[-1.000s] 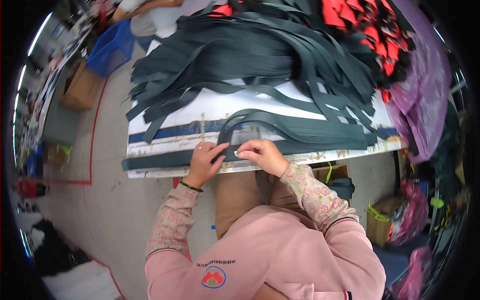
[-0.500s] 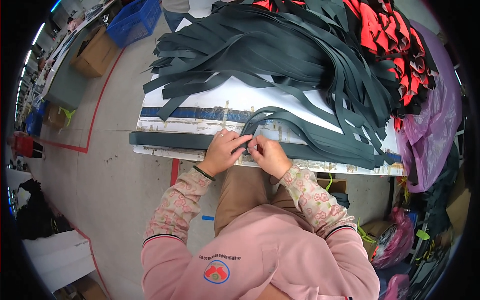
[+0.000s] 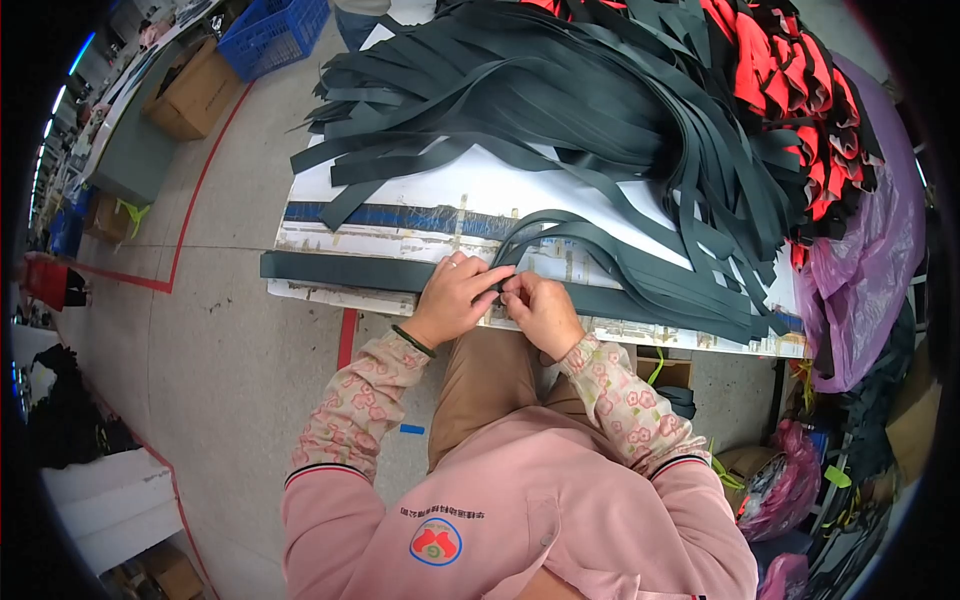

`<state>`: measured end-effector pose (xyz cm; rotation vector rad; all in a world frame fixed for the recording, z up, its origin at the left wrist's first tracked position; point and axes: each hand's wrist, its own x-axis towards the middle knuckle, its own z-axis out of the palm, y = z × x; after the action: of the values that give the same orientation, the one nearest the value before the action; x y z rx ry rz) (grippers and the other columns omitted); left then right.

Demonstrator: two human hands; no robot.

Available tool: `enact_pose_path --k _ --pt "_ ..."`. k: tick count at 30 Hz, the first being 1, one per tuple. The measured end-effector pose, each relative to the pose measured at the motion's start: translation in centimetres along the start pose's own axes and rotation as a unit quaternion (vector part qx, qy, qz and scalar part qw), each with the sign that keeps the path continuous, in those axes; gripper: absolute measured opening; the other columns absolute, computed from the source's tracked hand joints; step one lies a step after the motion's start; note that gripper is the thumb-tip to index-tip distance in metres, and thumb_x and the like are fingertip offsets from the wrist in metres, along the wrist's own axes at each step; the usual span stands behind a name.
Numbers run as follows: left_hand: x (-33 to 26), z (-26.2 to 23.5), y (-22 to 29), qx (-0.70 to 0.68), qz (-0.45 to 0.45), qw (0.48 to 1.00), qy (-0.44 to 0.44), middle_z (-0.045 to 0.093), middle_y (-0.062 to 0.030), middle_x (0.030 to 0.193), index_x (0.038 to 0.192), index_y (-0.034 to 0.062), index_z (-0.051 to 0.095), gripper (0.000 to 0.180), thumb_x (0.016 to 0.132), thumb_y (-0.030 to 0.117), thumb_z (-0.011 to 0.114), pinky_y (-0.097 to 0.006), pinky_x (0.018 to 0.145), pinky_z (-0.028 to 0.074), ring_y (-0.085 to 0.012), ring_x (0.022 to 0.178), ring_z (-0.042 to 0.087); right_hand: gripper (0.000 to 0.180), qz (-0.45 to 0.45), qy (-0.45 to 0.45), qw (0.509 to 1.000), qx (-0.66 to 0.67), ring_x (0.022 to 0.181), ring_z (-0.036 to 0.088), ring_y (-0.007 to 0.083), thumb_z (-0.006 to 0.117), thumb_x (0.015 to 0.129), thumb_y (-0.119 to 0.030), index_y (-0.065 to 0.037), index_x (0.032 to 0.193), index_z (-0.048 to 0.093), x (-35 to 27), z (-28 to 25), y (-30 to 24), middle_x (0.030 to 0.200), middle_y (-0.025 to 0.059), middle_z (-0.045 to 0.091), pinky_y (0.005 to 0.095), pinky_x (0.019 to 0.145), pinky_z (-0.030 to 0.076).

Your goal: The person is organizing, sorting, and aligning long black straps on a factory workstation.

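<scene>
A flat dark grey-green fabric strip (image 3: 345,271) runs along the near edge of the white table board (image 3: 480,180), its left end sticking out past the corner. My left hand (image 3: 456,300) lies over it with thumb and index finger closed on the material. Right beside it, almost touching, my right hand (image 3: 545,314) pinches with its fingertips at the same spot; what exactly sits between them is hidden. Several looped strips (image 3: 620,262) curve away from my fingers to the right. Behind them spreads a large heap of the same strips (image 3: 520,90).
Red and black fabric pieces (image 3: 790,100) are piled at the far right, beside a purple plastic bag (image 3: 870,270). A blue crate (image 3: 275,38) and a cardboard box (image 3: 192,90) stand at the far left. Under the table on the right is another box (image 3: 665,373).
Both hands stay together at the same place on the strip, with only slight finger movement. The whole view has shifted a little.
</scene>
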<state>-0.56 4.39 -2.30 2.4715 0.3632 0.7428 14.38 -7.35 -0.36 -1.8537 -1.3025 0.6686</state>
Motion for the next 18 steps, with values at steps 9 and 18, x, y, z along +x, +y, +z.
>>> enact_pose_path --k 9,18 --pt "0.1 -0.1 0.1 0.005 0.000 1.000 -0.003 0.057 -0.0041 0.089 0.123 0.0164 0.067 0.044 0.079 0.010 0.069 -0.039 0.078 0.043 -0.0260 0.084 0.053 0.010 0.062 -0.096 0.991 0.066 0.064 0.063 0.0123 0.063 0.090 -0.007 0.003 0.093 0.066 -0.4 -1.8 1.0 0.075 0.0074 0.068 0.0288 0.059 0.050" --pt "0.7 -0.1 0.4 0.029 0.027 0.999 -0.009 0.056 -0.0067 0.087 0.121 0.0136 0.068 0.044 0.078 0.015 0.073 -0.040 0.077 0.042 -0.0277 0.082 0.052 0.007 0.149 0.066 0.983 0.088 0.060 0.056 0.0083 0.064 0.089 -0.007 0.000 0.093 0.063 -5.4 -14.1 7.7 0.067 0.0038 0.061 0.0271 0.056 0.047"
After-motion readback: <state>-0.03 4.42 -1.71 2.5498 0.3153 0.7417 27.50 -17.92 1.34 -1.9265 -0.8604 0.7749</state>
